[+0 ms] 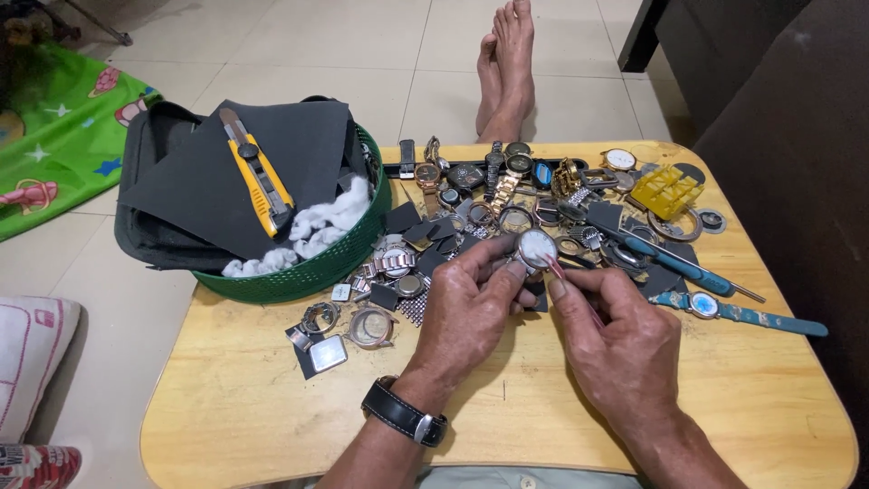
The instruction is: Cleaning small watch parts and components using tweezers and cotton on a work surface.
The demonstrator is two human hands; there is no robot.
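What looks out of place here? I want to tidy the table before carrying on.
The yellow utility knife lies loose on dark sheets atop the green basket. Watch parts are scattered around the watch case held in the left hand.

The right hand [625,349] is covering most of the thin pink-handled tool [566,282]; its tip is too small to tell. The frame's bottom edge is cropping both forearms.

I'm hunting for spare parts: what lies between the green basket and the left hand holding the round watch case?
In the head view, loose watch cases, bracelet pieces and dark squares lie between the green basket and the left hand.
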